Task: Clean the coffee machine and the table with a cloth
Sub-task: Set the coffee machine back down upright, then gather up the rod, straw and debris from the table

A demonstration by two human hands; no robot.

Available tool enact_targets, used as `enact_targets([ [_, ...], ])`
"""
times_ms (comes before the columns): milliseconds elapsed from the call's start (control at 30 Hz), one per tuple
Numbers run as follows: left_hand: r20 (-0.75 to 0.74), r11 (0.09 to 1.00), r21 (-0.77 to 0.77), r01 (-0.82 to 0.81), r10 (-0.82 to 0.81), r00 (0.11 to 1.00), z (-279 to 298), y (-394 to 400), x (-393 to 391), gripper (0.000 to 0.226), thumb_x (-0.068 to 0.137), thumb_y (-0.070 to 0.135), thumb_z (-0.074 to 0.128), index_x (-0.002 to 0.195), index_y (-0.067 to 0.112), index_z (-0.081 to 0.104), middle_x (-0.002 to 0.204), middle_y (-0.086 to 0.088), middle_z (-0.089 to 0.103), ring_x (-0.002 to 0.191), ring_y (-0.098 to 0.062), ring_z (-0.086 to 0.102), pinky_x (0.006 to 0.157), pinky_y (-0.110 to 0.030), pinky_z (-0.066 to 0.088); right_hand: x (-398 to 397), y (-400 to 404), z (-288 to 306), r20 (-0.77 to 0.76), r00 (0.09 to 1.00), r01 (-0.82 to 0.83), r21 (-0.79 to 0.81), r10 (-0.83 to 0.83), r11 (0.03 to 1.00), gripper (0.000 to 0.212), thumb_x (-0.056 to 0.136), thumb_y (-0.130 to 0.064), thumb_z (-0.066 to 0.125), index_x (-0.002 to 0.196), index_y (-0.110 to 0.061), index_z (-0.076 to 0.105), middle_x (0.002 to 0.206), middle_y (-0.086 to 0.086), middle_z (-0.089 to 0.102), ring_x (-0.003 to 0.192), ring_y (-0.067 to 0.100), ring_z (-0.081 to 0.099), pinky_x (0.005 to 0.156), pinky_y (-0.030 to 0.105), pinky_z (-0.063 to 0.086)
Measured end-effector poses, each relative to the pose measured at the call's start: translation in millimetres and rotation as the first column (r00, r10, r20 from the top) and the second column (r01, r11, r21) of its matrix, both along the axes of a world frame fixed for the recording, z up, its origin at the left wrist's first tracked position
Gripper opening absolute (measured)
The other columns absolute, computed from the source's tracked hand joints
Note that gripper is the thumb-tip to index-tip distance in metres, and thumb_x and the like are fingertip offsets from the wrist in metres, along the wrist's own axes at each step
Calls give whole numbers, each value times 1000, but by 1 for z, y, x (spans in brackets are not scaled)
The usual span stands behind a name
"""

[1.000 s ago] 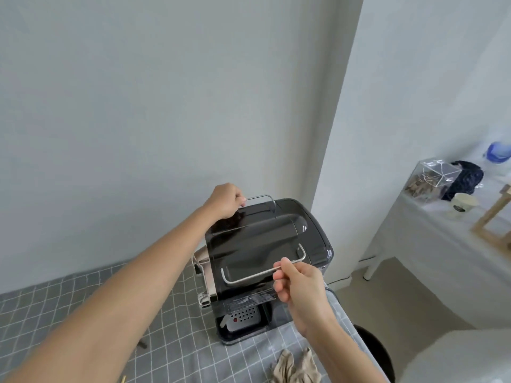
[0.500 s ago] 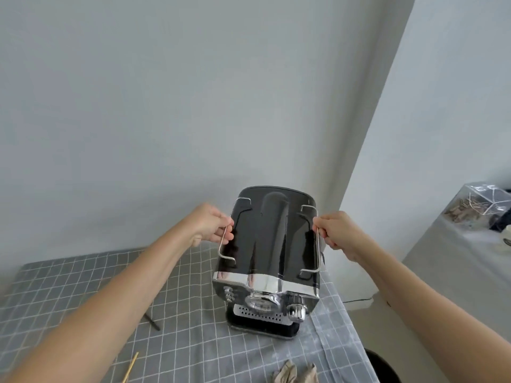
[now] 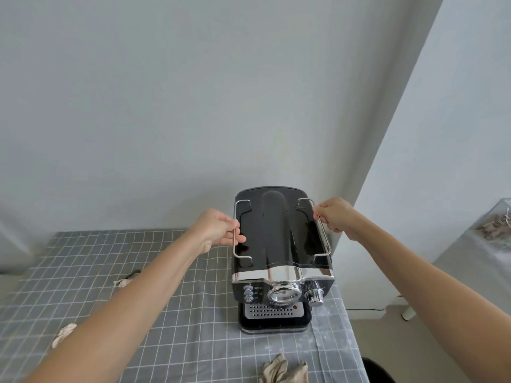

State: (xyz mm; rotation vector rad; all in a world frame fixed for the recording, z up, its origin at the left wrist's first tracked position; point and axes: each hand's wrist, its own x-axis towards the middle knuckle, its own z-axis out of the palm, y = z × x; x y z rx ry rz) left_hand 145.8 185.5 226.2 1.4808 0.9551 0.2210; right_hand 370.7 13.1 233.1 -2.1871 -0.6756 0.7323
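A black and chrome coffee machine (image 3: 279,244) stands upright on the table (image 3: 177,313), which wears a grey checked tablecloth, near its right edge. The machine's front with its dials and drip tray faces me. My left hand (image 3: 218,230) grips the wire rail on the left of its top. My right hand (image 3: 336,217) grips the wire rail on the right. A crumpled beige cloth (image 3: 284,370) lies on the table in front of the machine, with neither hand on it.
Small scraps of debris (image 3: 125,280) and a crumpled bit of paper (image 3: 65,333) lie on the cloth to the left. A white wall stands behind the table. To the right are a second table with a clear box (image 3: 495,230) and a dark bin (image 3: 378,370) below.
The machine has been turned from side-on to facing me and now rests on the table. Both hands have stayed on its top rails.
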Motion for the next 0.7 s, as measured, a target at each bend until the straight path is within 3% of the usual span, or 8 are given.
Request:
enact_targets([
  [367,-43,998,65,4,-1,999,-1,2,-1,20,93,4,58,104,-12,59,83,-19,67,55,-17,72,46,-23,55,9,-4,2,-32,994,-104,-11,103,995,31,94,-17,53,67,-7,65,56,4,44,42,14,38,43,18,32],
  [467,10,991,122,-55,54,998,-2,-4,-9,18,89,4,64,100,-10,62,81,-18,69,57,-17,72,48,-21,54,4,-4,9,225,961,-140,-104,161,985,32,93,-21,59,72,1,69,60,11,54,50,22,50,52,24,43],
  [567,47,978,200,-64,56,997,-3,-10,-13,11,84,4,70,94,-1,66,82,-14,71,63,-17,73,56,-25,58,-5,-7,14,508,855,-43,-125,101,991,32,91,-24,63,68,-2,63,69,13,65,68,32,61,63,31,48],
  [700,157,948,299,-109,64,985,-1,-17,-47,19,82,8,72,100,9,69,91,-9,72,80,-19,74,74,-31,60,-43,11,30,586,794,-218,29,160,976,31,92,-26,64,68,-6,64,58,5,58,63,28,57,64,34,50],
])
